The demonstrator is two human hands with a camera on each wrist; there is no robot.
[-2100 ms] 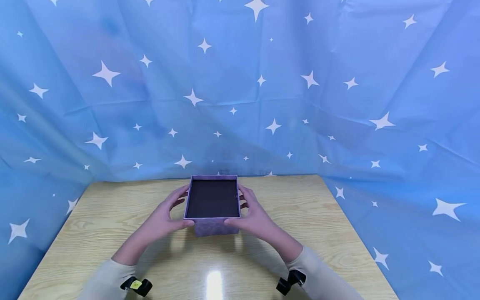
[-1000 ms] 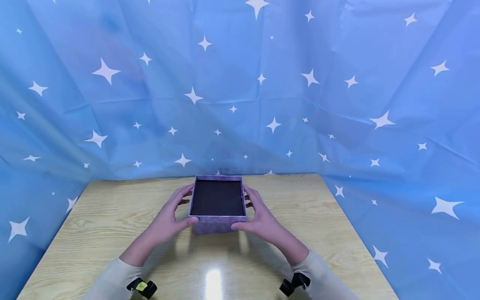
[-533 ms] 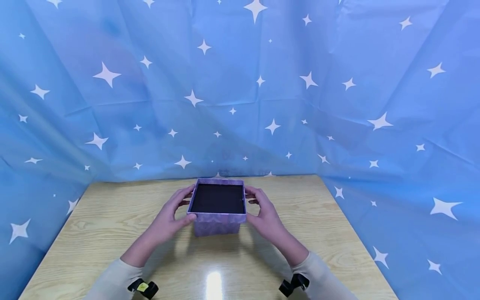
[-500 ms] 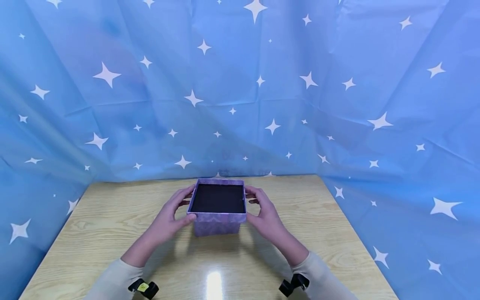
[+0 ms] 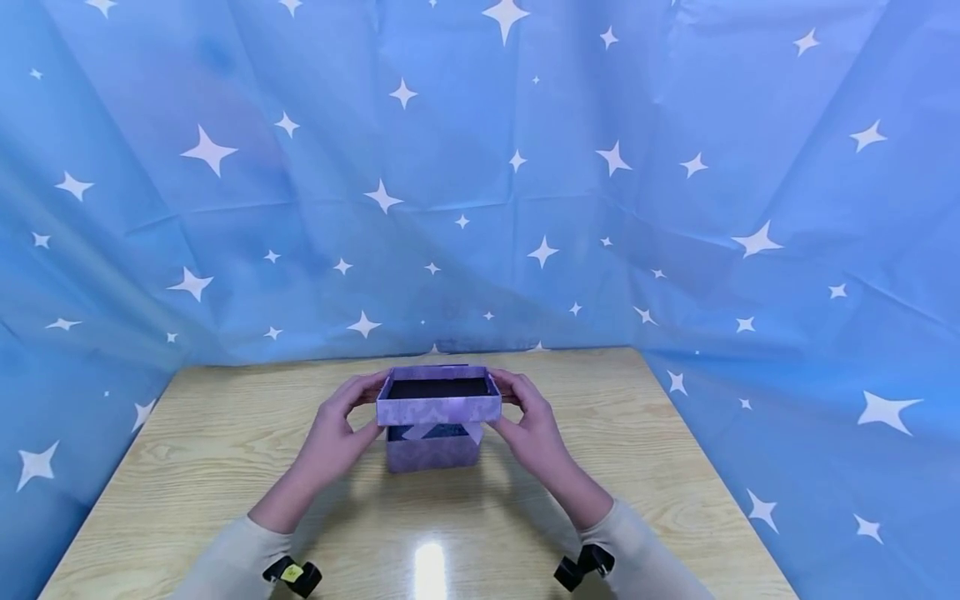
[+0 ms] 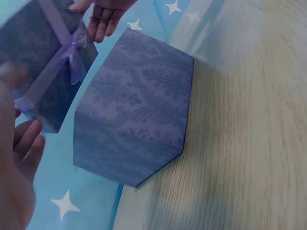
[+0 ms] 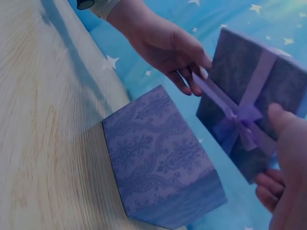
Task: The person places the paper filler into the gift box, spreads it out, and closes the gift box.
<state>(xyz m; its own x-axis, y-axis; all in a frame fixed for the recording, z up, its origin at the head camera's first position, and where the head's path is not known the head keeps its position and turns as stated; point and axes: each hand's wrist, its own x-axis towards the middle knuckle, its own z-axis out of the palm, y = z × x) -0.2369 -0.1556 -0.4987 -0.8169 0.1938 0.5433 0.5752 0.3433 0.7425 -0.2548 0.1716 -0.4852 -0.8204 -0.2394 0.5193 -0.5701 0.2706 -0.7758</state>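
Note:
A purple patterned box lid [image 5: 438, 410] is held upside down above its box base [image 5: 432, 455], its black inside facing up. My left hand [image 5: 333, 437] grips the lid's left side, thumb near the front corner. Opposite it, my right hand [image 5: 534, 425] holds the right side. In both wrist views a lilac ribbon bow [image 7: 237, 120] hangs on the lid's outer face, turned toward the base. The base stands upright on the table, and its dark interior shows through the gap under the lid. In the left wrist view the patterned base walls [image 6: 134, 105] fill the middle.
The pale wooden table [image 5: 225, 433] extends around the box, with its back edge close behind. A blue curtain [image 5: 465, 167] with white stars hangs behind and at both sides. Black wrist cameras [image 5: 292, 575] sit on both sleeves.
The lid first moved slightly right, then tipped toward a flatter view and rose off the base. The base interior and ribbon ends have come into sight, with both hands keeping their grip.

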